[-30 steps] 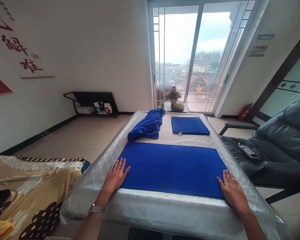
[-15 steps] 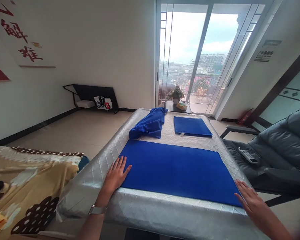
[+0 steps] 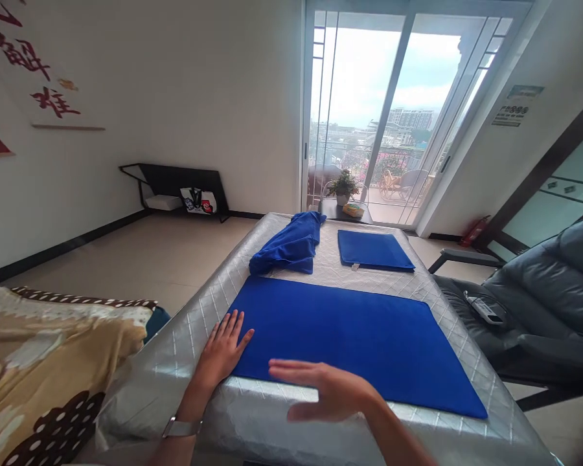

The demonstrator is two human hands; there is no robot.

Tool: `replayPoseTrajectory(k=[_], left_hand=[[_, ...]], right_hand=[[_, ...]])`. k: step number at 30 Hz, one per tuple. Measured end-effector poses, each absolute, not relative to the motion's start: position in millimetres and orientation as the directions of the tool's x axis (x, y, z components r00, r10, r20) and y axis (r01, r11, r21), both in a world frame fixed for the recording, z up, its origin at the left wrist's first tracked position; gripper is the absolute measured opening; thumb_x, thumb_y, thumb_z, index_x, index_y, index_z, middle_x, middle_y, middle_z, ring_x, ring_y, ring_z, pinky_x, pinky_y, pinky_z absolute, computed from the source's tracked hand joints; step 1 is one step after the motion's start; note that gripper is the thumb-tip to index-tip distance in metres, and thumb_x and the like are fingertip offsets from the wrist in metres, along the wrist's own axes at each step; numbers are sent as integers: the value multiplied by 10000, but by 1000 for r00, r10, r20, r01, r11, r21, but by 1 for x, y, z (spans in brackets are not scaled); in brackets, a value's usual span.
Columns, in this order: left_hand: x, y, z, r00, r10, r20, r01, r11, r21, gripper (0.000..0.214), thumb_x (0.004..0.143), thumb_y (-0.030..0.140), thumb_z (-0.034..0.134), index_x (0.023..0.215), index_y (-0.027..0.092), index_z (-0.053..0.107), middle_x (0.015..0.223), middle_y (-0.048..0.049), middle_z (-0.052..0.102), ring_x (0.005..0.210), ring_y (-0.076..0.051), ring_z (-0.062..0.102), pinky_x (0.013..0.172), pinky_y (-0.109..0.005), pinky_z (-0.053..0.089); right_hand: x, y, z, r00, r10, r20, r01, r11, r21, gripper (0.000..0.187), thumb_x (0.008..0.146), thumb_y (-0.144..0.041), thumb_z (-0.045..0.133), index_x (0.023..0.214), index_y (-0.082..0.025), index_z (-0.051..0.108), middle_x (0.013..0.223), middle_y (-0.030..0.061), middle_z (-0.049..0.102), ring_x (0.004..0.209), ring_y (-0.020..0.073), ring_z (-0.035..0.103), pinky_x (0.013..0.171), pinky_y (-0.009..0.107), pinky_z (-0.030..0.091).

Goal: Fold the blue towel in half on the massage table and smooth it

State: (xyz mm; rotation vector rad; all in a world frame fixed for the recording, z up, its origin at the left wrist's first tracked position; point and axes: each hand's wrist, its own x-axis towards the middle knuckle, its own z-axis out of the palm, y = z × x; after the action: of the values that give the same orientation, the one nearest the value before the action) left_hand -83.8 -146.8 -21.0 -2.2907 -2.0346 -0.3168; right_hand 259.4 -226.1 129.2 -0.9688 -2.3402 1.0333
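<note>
A bright room with pale walls and a tiled floor surrounds a long padded surface covered in quilted silver fabric. Far ahead of the hands, a sliding glass door looks onto a balcony, with a small dark table and a potted plant just before it. Off to the right of the right hand sits a dark leather recliner with a remote control on its seat, and a red fire extinguisher stands on the floor farther off. To the left of the left hand lies a yellow and brown patterned blanket, and a low black rack leans against the far wall. Directly under the hands, a flat blue towel lies smooth and squared on the surface, its near edge close to the surface's front edge. The left hand is open and grips nothing, fingers spread, pressing flat at the towel's near left corner, with a metal-banded watch on the wrist. The right hand is open too, fingers extended and holding nothing, over the towel's near edge; whether it touches the towel is hard to tell. Well ahead of both hands, a crumpled blue cloth and a smaller folded blue towel lie side by side.
</note>
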Motion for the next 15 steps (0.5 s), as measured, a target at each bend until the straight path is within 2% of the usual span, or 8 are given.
replayPoseTrajectory(k=[2, 3, 4, 6, 7, 9, 12, 15], left_hand=[[-83, -147, -21, 107, 976, 188, 988, -125, 86, 835, 998, 683, 110, 1583, 118, 295, 1637, -123, 288, 1520, -282, 255, 1234, -505, 219], [-84, -147, -21, 106, 978, 180, 989, -122, 84, 834, 999, 681, 106, 1583, 116, 293, 1640, -123, 280, 1521, -280, 250, 1235, -503, 216], [-85, -147, -21, 104, 980, 168, 989, -119, 84, 833, 1000, 679, 101, 1584, 115, 287, 1643, -122, 269, 1524, -279, 241, 1236, -502, 214], [-88, -147, -21, 101, 985, 140, 990, -114, 86, 832, 1002, 676, 90, 1586, 115, 280, 1647, -122, 253, 1528, -278, 227, 1234, -504, 217], [-90, -146, -20, 98, 987, 125, 990, -110, 87, 834, 1001, 678, 88, 1585, 116, 284, 1645, -127, 258, 1527, -282, 229, 1231, -512, 223], [-88, -142, -15, 81, 991, 109, 992, -91, 91, 843, 994, 693, 97, 1579, 124, 307, 1634, -140, 286, 1520, -298, 248, 1223, -533, 235], [-58, -128, 1, 115, 984, 137, 986, -129, 102, 848, 992, 704, 127, 1569, 119, 338, 1627, -163, 300, 1515, -316, 259, 1223, -530, 237], [15, -106, 25, 371, 916, 156, 910, -392, 139, 790, 1021, 651, 131, 1561, 121, 358, 1628, -154, 308, 1511, -278, 279, 1231, -458, 250]], right_hand=[[226, -228, 131, -837, 533, 123, 258, 583, -770, 583, 973, -549, 532, 1512, -341, 454, 1501, -9, 544, 1349, 166, 528, 1089, 263, 440], [218, -226, 130, -863, 481, 152, 214, 622, -753, 579, 978, -524, 536, 1517, -330, 449, 1506, -8, 538, 1355, 158, 523, 1109, 255, 421], [216, -220, 126, -849, 497, 178, 230, 651, -724, 554, 990, -493, 526, 1510, -313, 464, 1503, -1, 541, 1362, 158, 515, 1136, 265, 396], [231, -199, 113, -706, 675, 214, 430, 649, -628, 481, 1025, -434, 455, 1466, -259, 532, 1477, 35, 568, 1377, 179, 501, 1186, 326, 350], [246, -184, 103, -600, 771, 215, 565, 598, -568, 480, 1038, -410, 408, 1455, -218, 545, 1477, 67, 565, 1395, 201, 482, 1199, 366, 335], [282, -153, 82, -423, 887, 184, 766, 458, -450, 525, 1043, -398, 357, 1466, -133, 521, 1506, 132, 521, 1443, 244, 416, 1226, 429, 285], [327, -119, 52, -185, 976, 117, 930, 212, -301, 589, 1044, -390, 323, 1513, -50, 426, 1583, 167, 398, 1506, 266, 288, 1242, 446, 232], [343, -108, 30, -82, 995, 51, 974, 90, -206, 623, 1049, -414, 284, 1559, -59, 334, 1630, 125, 312, 1529, 254, 217, 1255, 444, 171]])
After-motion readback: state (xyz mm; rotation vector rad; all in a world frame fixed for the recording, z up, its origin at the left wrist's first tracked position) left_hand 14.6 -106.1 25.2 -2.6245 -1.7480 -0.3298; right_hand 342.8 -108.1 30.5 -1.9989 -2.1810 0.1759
